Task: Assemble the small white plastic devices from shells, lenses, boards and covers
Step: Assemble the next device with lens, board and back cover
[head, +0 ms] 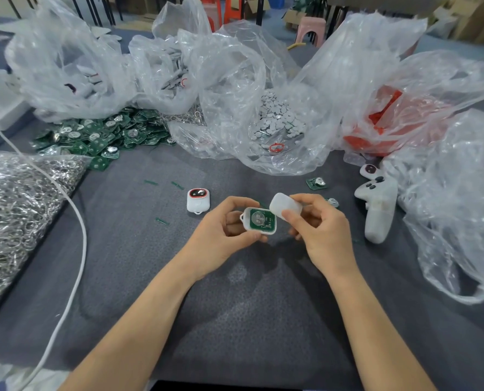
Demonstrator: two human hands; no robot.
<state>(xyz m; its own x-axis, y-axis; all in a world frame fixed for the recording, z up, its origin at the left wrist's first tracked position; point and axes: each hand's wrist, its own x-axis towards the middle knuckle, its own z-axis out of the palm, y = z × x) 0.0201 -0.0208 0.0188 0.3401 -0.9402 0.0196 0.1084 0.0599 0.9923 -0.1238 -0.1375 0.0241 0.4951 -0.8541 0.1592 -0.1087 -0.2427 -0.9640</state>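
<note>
White shell: open side up with green board (260,218) seated, shell (271,231) gripped by left hand (226,235)
Cover: cover (284,206) pinched in right hand (319,230), tilted, just up-right of shell
Next: swing cover down-left, align long axes

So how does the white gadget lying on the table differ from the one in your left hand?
The table device looks closed, showing a red-ringed dark window; the held device is open, its green board exposed. The table device lies untouched; the held device is gripped by the left hand, while the right hand holds a white cover beside it. Both have rounded white shells with a small loop.
</note>
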